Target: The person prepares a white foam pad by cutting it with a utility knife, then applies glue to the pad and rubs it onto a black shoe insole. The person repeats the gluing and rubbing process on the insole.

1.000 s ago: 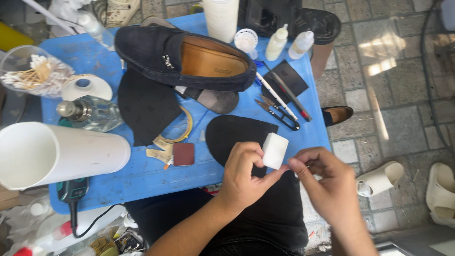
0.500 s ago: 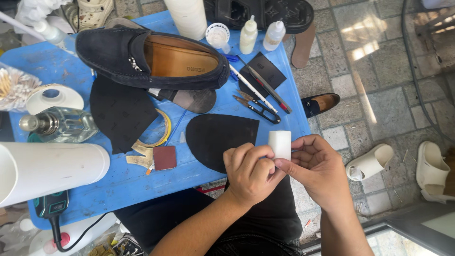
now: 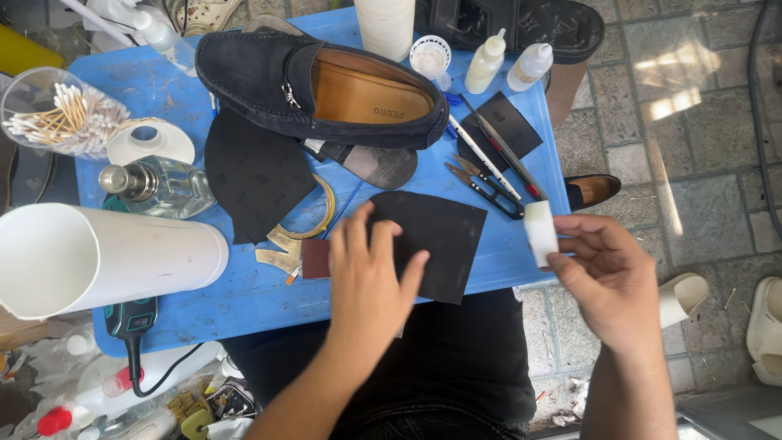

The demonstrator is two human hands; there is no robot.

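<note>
Two hands: left fingers [image 3: 366, 244] spread flat on black sheet [image 3: 444, 236], right fingers [image 3: 570, 244] pinching white block [image 3: 540, 231].

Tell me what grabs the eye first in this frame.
The dark suede loafer with its tan lining, lying across the top of the blue table. Below it, the left hand presses flat on a black rubber sole sheet at the table's near edge, while the right hand holds a small white block just off the table's right side. A wide white tube lies at far left.
</note>
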